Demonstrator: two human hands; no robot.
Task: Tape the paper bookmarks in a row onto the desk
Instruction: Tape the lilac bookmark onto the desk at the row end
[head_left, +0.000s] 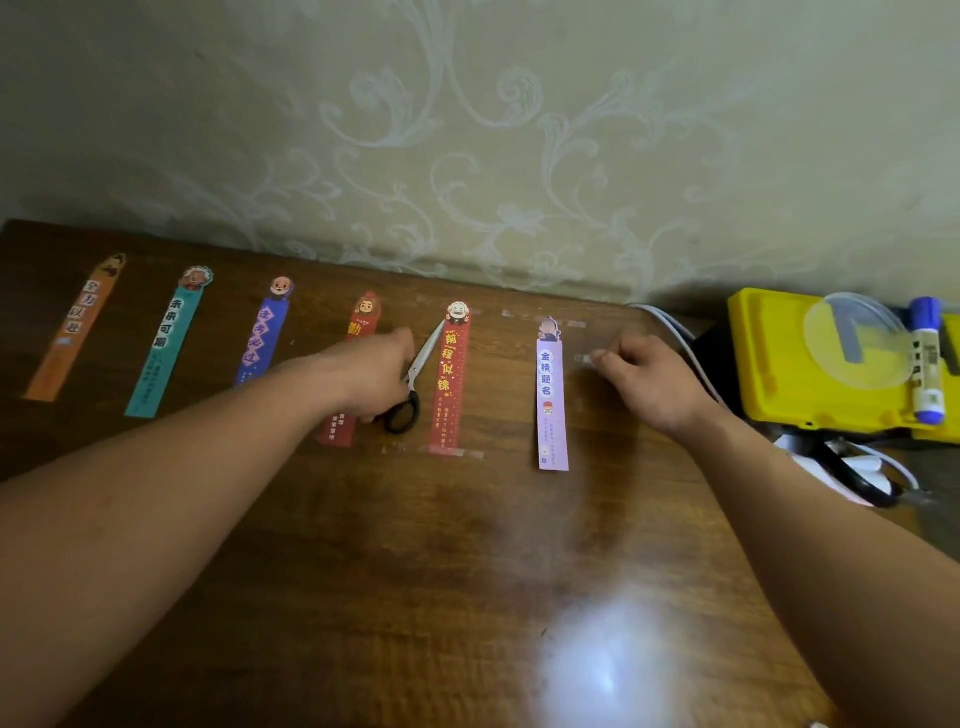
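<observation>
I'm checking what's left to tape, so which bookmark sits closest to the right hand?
The lilac bookmark, at the row's right end. The right hand pinches a clear tape piece beside it; the rest of the row lies farther left.

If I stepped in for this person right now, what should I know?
Left hand grips the scissors; right hand pinches a clear tape piece.
Six bookmarks lie in a row on the desk.
Lilac bookmark, last in the row, shows tape at its top only; the red bookmark beside it at both ends.
Left: tape the lilac one's bottom end; tape on the others is hard to see.
</observation>
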